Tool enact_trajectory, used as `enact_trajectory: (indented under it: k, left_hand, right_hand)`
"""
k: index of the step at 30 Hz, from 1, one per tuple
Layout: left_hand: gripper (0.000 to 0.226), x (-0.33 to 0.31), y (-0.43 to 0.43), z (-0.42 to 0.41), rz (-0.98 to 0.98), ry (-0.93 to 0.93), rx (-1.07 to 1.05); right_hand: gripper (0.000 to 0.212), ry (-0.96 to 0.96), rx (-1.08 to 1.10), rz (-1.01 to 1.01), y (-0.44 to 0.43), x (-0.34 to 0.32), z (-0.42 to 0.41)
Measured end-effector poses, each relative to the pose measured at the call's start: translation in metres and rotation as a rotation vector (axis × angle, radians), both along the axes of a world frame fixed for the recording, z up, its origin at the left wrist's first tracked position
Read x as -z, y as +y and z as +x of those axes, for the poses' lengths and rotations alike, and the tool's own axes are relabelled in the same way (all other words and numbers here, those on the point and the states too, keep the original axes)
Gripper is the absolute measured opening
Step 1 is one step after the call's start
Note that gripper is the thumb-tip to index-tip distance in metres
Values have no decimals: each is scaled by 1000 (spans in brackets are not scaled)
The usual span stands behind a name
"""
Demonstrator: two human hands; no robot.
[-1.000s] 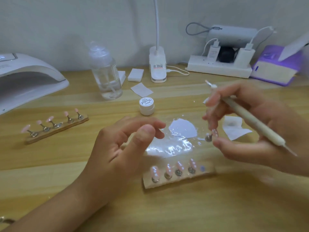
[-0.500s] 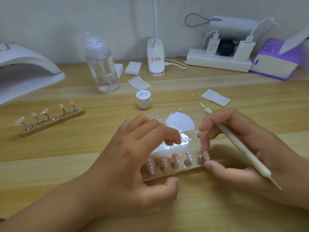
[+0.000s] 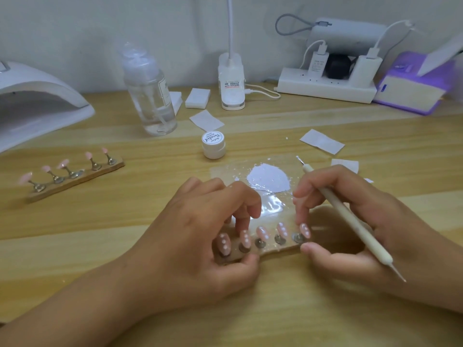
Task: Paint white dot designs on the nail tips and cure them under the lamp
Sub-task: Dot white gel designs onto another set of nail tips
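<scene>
At the far left of the desk (image 3: pixel 250 309), the white curing lamp (image 3: pixel 37 101) is seen with its opening turned toward the work. A second stand of plain pink tips (image 3: pixel 72 175) is laid near it, on the viewer's side. A clear pump bottle (image 3: pixel 150 96) and a small white paint pot (image 3: pixel 213 145) are set further back, toward the centre.

In the foreground, a wooden stand (image 3: pixel 275 251) carrying five pink nail tips (image 3: pixel 262 232), with white dots showing on most of them, is held at both ends. Its left end is pinched by the left hand (image 3: pixel 200 236), with the fingers curled over the back edge and the thumb pressed to the front. That grip is narrow and closed on the wood. Behind the stand, a clear palette sheet (image 3: pixel 269 181) smeared with white paint is lying flat.

The stand's right end is steadied between the thumb and fingertips of the right hand (image 3: pixel 350 221). The dotting tool (image 3: pixel 360 231) is also held in that grip, slanted across the palm.

The stand is judged light and stiff. The dots, however, are probably uncured and easily smudged, and the tips are perched on small metal posts that may shift. The stand would best be taken by its bare wooden ends, kept level, and moved to the lamp with the painted faces left untouched.
</scene>
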State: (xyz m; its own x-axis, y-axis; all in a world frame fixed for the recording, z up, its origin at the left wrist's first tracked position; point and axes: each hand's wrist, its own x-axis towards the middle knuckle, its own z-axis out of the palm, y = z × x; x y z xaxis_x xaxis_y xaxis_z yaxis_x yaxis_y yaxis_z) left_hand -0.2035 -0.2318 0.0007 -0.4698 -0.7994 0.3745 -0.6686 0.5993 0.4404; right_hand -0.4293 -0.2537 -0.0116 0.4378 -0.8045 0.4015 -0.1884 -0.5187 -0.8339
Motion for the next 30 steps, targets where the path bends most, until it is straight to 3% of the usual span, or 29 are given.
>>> enact_trajectory:
  k: [4, 13, 18, 22, 27, 30]
  left_hand:
    - [36, 0, 1, 0, 14, 35, -15]
    - [41, -1, 1, -2, 9, 39, -16]
    - [33, 1, 1, -2, 1, 28, -9]
    - [32, 0, 1, -1, 23, 5, -10]
    - [36, -5, 2, -3, 41, -8, -41]
    - [47, -13, 3, -4, 29, -65, -50]
  right_hand:
    - [53, 99, -67, 21, -5, 5, -11]
    - [45, 143, -124, 44, -5, -1, -16]
    - [42, 175, -144, -6, -5, -8, -18]
    - [44, 283, -20, -198, -17, -25, -40]
    - [43, 401, 260, -132, -34, -28, -63]
    - [49, 490, 303, -70, -40, -20, -68]
